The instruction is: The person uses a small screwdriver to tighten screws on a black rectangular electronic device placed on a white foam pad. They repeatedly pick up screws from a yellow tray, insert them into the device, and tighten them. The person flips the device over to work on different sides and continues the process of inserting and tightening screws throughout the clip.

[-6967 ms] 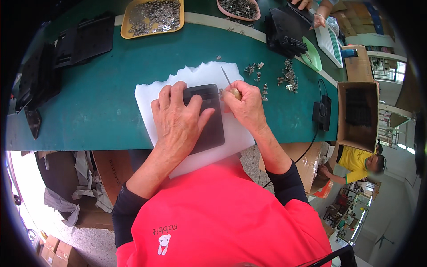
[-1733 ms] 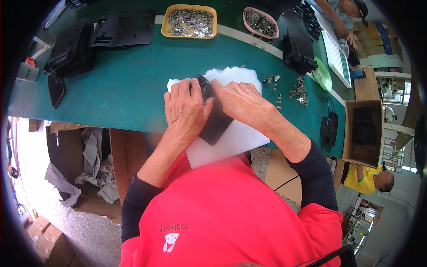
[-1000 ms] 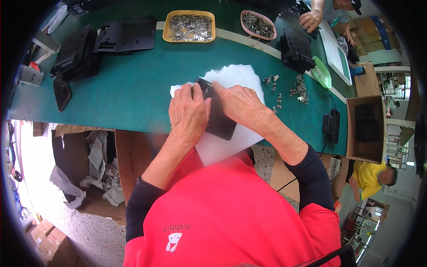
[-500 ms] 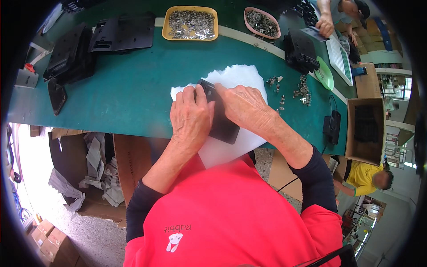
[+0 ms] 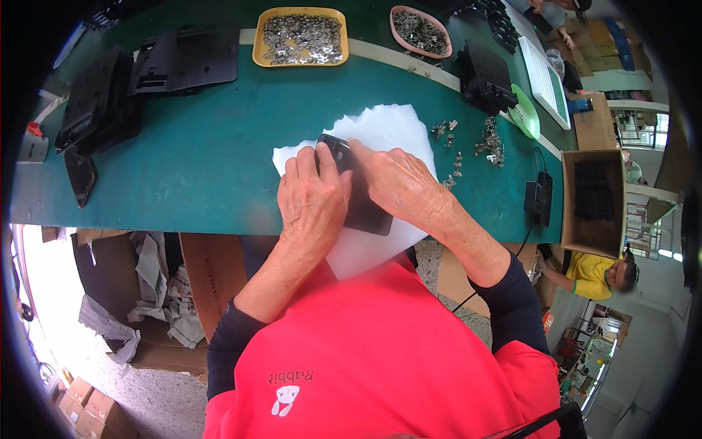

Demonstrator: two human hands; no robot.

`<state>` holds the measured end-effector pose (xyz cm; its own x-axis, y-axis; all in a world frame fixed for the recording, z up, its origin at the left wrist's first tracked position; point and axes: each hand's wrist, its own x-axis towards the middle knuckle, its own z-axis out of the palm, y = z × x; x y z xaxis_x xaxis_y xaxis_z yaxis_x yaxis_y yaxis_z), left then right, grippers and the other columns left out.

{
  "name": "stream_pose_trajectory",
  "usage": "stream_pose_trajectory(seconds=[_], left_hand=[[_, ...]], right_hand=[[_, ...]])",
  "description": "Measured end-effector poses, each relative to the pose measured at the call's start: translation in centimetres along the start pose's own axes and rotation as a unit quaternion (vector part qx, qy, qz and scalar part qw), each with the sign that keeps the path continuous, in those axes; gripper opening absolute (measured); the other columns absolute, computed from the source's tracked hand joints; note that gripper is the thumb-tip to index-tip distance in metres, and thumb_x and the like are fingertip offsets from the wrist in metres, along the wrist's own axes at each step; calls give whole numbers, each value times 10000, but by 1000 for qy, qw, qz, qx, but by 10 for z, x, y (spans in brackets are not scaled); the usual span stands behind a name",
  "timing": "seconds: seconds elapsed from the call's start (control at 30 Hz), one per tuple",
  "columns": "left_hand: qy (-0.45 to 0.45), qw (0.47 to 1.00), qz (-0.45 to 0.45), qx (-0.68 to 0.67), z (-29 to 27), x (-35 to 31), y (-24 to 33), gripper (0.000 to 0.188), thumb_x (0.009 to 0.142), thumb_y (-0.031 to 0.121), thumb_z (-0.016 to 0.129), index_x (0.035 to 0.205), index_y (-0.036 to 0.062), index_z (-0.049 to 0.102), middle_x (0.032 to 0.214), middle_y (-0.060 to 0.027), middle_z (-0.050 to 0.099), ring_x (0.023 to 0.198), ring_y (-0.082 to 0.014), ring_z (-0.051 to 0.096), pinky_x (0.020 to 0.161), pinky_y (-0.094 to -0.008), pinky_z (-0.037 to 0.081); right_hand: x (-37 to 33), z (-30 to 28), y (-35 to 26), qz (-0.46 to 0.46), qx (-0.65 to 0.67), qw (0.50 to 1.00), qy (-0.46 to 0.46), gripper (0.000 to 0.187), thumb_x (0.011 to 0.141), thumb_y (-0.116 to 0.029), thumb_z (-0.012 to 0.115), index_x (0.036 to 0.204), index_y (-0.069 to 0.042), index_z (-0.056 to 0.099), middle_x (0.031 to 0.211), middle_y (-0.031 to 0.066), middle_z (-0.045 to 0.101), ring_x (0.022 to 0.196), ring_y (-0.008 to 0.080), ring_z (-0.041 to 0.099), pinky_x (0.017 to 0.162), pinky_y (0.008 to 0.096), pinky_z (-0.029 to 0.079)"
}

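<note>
The flat black plastic panel [image 5: 363, 205] lies on a white foam sheet [image 5: 391, 132] at the near edge of the green counter [image 5: 205, 161]. The left hand [image 5: 313, 199] presses flat on the panel's left side, fingers spread forward. The right hand [image 5: 398, 183] rests over its upper right part, fingers curled down toward the top corner; whether they pinch anything I cannot tell. Small loose metal clips [image 5: 488, 140] lie scattered just right of the sheet. The foam overhangs the counter edge, so uneven pressure could tip or slide the panel toward the person.
</note>
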<state>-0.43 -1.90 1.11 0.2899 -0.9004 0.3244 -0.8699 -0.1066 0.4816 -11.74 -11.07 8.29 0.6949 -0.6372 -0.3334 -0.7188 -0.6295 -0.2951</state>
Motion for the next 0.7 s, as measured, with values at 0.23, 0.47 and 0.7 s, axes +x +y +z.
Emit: stream_pose_trajectory(seconds=[0.23,0.47,0.7], left_hand=[[-11,1000,0,-16,0,2,-2,544,785,174,764,1225,-66,553,1114,-197,539,979,-334,575,781,-386,517],[-6,1000,9,-22,0,1,-4,541,781,164,766,1218,-72,554,1107,-198,540,971,-332,577,752,-383,525],[2,1000,15,-19,1,2,-4,538,779,165,768,1212,-79,560,1102,-195,541,948,-330,582,735,-382,529]], right_hand=[[0,0,-2,-21,-25,999,28,477,799,13,504,1276,21,532,807,271,657,760,426,655,660,506,517],[-3,1,-7,-2,-19,999,29,397,860,-67,513,1250,-8,563,825,188,685,776,368,674,689,470,537],[4,-2,-8,17,15,1000,19,251,874,-68,496,1095,10,586,782,218,673,772,399,668,700,493,533]])
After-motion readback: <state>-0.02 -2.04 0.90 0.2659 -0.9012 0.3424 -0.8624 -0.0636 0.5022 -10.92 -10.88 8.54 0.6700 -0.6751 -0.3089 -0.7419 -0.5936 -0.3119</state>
